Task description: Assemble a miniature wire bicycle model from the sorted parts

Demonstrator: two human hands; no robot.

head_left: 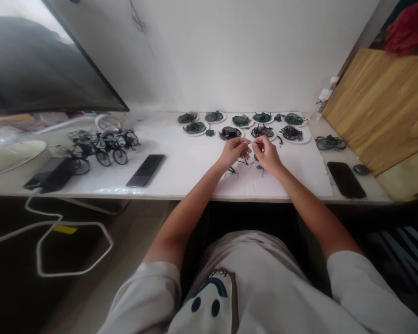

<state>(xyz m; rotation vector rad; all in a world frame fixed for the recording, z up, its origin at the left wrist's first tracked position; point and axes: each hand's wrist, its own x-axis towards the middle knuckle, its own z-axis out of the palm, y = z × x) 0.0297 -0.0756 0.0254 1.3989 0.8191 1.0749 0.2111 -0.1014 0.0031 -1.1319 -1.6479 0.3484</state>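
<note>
My left hand (235, 152) and my right hand (265, 153) meet close together above the white board (181, 169) on the table. Both have thumb and fingers pinched. What lies between the fingertips is too small to make out. Just below them, thin dark model parts (231, 170) rest on the board, partly hidden by the hands. Behind, several small white plates hold dark green and black bicycle parts, among them a plate of black parts (230, 133) near my left hand and another plate of black parts (263, 131) beyond my right hand.
Assembled miniature bicycles (104, 146) stand at the left, beside a black box (52, 174) with a white cable. One phone (146, 170) lies left of my arms, another dark phone (346, 179) at the right. A monitor (38, 60), a plastic bottle (323, 98) and a wooden panel (386, 106) border the table.
</note>
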